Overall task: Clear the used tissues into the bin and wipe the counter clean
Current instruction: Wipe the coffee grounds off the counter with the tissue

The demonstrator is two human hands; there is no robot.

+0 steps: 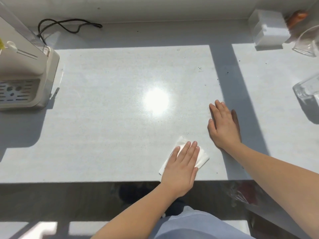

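Note:
A folded white tissue point(202, 156) lies flat on the pale grey counter point(107, 118) near its front edge. My left hand point(181, 168) presses down on it with straight fingers, covering most of it. My right hand point(222, 125) rests flat on the bare counter, a little farther back and to the right, holding nothing. Small dark crumbs point(227, 72) dot the counter beyond my right hand. Below the counter edge at the right, a bin with a clear plastic liner point(241, 195) shows partly.
A beige appliance with a drip grate point(25, 80) stands at the left edge, its black cord point(69, 25) looping along the back wall. At the back right are a white box point(269, 30) and glass vessels point(309, 42), with another glass point(307, 91) nearer.

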